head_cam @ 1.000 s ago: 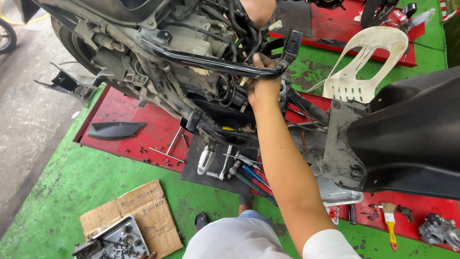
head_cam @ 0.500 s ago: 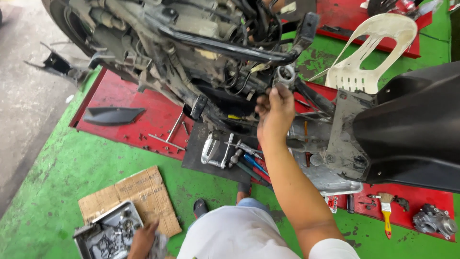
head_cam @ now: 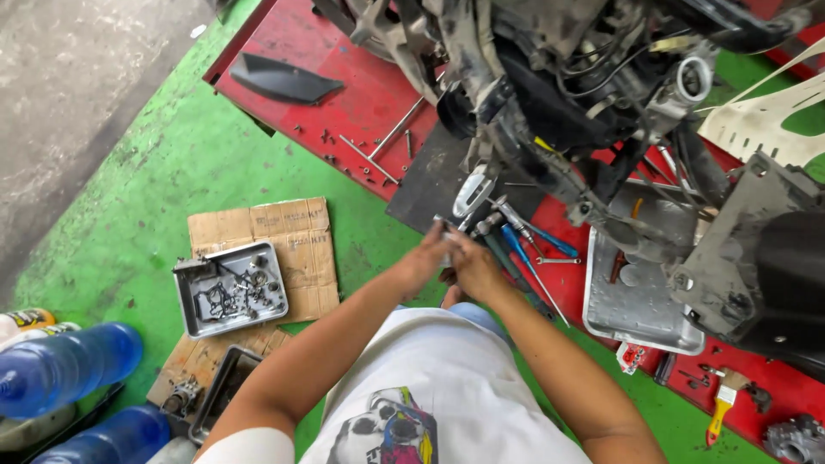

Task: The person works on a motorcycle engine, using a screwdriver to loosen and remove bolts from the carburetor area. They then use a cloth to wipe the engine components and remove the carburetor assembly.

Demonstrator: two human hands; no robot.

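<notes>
While the left hand [head_cam: 424,256] and the right hand [head_cam: 475,266] meet in front of the person's chest, their fingers close together around a small silvery metal part [head_cam: 444,232] that is mostly hidden between them, so what it is cannot be told. Just beyond the hands, blue-handled screwdrivers [head_cam: 528,249] and a small wrench [head_cam: 557,260] lie on a dark mat at the edge of the red platform [head_cam: 361,94], under the stripped, grimy motorcycle engine and frame [head_cam: 550,94]. To the right sits a bare metal tray [head_cam: 636,309]. To the left, on flattened brown cardboard [head_cam: 296,236] on the green floor [head_cam: 172,172], a shallow grey tray of bolts and small parts [head_cam: 230,288] rests. Blue plastic bottles [head_cam: 64,369] lie at the lower left, well apart from the hands.
</notes>
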